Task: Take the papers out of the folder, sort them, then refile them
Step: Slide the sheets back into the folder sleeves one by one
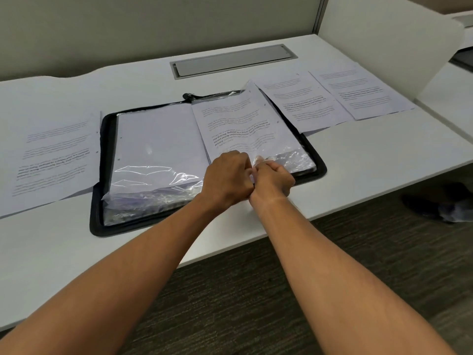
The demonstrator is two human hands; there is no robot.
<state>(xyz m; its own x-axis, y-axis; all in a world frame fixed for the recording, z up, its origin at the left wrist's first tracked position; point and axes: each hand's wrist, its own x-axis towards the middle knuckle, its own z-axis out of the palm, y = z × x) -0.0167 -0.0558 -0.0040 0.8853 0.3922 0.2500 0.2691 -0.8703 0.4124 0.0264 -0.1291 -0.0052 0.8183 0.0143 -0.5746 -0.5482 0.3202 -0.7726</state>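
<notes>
A black zip folder (107, 131) lies open on the white desk, filled with clear plastic sleeves (153, 155). On its right half a printed sheet (240, 124) is lifted a little at its far corner. My left hand (227, 175) and my right hand (272, 179) meet at the sheet's near edge, fingers curled, pinching the paper and the sleeve's opening there. One printed paper (53, 155) lies left of the folder. Two more printed papers (302, 98) (363, 93) lie side by side to its right.
A grey cable hatch (233, 60) is set into the desk behind the folder. A white partition (389, 44) stands at the right. The desk's front edge runs just below my hands, with dark carpet and a dark shoe (440, 201) beyond it.
</notes>
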